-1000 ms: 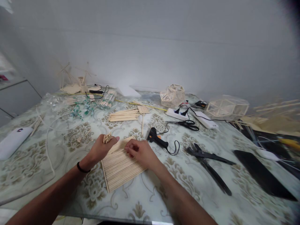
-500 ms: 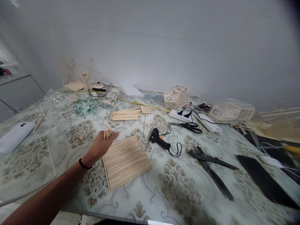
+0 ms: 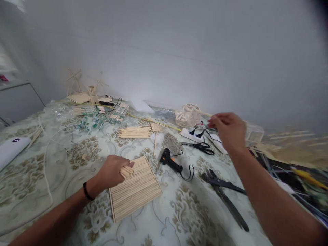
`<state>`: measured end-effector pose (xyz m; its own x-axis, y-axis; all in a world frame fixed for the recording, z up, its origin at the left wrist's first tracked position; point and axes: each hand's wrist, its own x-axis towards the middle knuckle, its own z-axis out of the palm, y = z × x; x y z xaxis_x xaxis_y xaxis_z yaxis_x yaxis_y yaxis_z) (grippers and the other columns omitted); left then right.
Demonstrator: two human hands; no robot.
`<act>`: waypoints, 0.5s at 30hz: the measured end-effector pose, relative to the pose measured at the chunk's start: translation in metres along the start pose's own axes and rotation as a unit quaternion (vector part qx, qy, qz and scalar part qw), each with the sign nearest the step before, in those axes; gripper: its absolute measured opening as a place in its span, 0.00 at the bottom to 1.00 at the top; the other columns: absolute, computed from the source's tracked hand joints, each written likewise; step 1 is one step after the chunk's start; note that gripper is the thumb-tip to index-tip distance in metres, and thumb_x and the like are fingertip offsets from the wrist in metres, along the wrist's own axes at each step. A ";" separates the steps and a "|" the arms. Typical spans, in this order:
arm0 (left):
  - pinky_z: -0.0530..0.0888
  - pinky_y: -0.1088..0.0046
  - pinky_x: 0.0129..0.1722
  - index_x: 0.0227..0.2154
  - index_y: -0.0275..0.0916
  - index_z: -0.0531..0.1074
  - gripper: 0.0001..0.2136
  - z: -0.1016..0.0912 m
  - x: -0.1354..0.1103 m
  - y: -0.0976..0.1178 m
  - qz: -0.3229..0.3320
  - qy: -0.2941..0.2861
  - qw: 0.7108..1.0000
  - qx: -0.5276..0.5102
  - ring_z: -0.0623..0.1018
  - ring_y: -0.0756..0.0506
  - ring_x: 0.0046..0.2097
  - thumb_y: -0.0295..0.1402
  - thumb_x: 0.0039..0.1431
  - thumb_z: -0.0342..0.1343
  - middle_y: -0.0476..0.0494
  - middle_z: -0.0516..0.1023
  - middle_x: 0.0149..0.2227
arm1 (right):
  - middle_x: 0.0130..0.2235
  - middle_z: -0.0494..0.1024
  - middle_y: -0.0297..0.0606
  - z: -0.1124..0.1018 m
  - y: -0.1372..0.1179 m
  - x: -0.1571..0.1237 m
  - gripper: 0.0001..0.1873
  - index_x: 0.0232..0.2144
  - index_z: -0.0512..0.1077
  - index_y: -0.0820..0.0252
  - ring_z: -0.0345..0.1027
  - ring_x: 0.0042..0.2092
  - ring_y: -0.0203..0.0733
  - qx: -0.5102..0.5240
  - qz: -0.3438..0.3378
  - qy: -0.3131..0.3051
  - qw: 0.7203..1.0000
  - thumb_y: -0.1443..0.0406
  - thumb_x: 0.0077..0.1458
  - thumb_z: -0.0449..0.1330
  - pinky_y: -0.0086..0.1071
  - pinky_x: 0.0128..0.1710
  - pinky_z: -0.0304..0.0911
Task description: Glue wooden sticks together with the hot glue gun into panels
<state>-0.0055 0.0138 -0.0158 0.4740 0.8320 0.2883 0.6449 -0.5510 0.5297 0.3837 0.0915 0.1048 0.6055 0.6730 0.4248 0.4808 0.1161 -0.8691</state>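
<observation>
Presents left hand (image 3: pixel 112 174) closed in a fist above the far left corner of the stick panel (image 3: pixel 138 193), contact with it not determinable; right hand (image 3: pixel 228 131) raised well beyond and to the right of the panel, thumb and fingertips drawn together. Works at a patterned table (image 3: pixel 138 234), bare pattern visible on the near side of the panel. Displays the panel lying flat, narrow sticks side by side, with a crosswise strip along its left edge. Includes long-handled cutters (image 3: pixel 217 182) lying spread to the right of the panel, and a glue gun (image 3: pixel 172 164) near its far right corner. Grips in the left fist a bundle of short sticks (image 3: pixel 126 172), ends jutting over the panel. Pinches at right what appears to be a single pale stick (image 3: pixel 205 113). Judged to be at stick-handling, one piece apart from the bundle. Judged to call next for a firm left grip and a controlled right pinch, clear of the glue gun.
</observation>
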 end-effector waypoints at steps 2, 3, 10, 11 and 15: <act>0.51 0.69 0.27 0.18 0.39 0.64 0.21 -0.002 -0.001 -0.002 0.063 0.003 0.994 0.090 0.63 0.49 0.21 0.36 0.69 0.47 0.48 0.68 0.17 | 0.20 0.75 0.34 0.022 0.025 0.024 0.09 0.25 0.72 0.63 0.70 0.22 0.34 0.007 0.061 -0.014 0.998 0.75 0.53 0.67 0.35 0.29 0.63; 0.51 0.68 0.27 0.19 0.39 0.67 0.20 -0.003 -0.001 -0.003 0.085 0.008 0.988 0.127 0.66 0.48 0.21 0.34 0.69 0.48 0.47 0.71 0.18 | 0.19 0.74 0.33 0.030 0.036 0.035 0.12 0.24 0.71 0.61 0.69 0.21 0.34 0.005 0.068 -0.005 0.998 0.77 0.52 0.66 0.36 0.29 0.63; 0.57 0.70 0.25 0.19 0.39 0.67 0.19 -0.015 0.002 -0.015 0.083 0.077 0.983 0.146 0.73 0.48 0.20 0.30 0.70 0.50 0.48 0.74 0.18 | 0.17 0.71 0.28 0.057 0.067 0.095 0.16 0.24 0.65 0.54 0.66 0.20 0.36 -0.079 0.018 0.030 0.996 0.77 0.51 0.66 0.37 0.30 0.60; 0.58 0.71 0.25 0.19 0.39 0.66 0.20 -0.017 0.003 -0.017 0.068 0.082 0.987 0.123 0.72 0.49 0.19 0.31 0.70 0.50 0.49 0.73 0.17 | 0.17 0.71 0.28 0.060 0.068 0.102 0.17 0.24 0.64 0.54 0.66 0.20 0.36 -0.100 0.005 0.034 0.994 0.77 0.51 0.66 0.38 0.32 0.60; 0.60 0.73 0.23 0.18 0.40 0.63 0.21 -0.019 0.004 -0.021 0.036 0.083 0.993 0.069 0.70 0.51 0.18 0.33 0.69 0.51 0.52 0.69 0.15 | 0.18 0.70 0.29 0.068 0.076 0.120 0.18 0.22 0.63 0.53 0.65 0.21 0.35 -0.186 -0.028 0.017 0.982 0.77 0.51 0.65 0.37 0.35 0.60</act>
<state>-0.0287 0.0299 -0.0104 0.4239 0.7827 0.4557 0.6942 -0.6039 0.3916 0.4496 0.2310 0.0729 0.5896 0.6476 0.4827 0.7085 -0.1277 -0.6941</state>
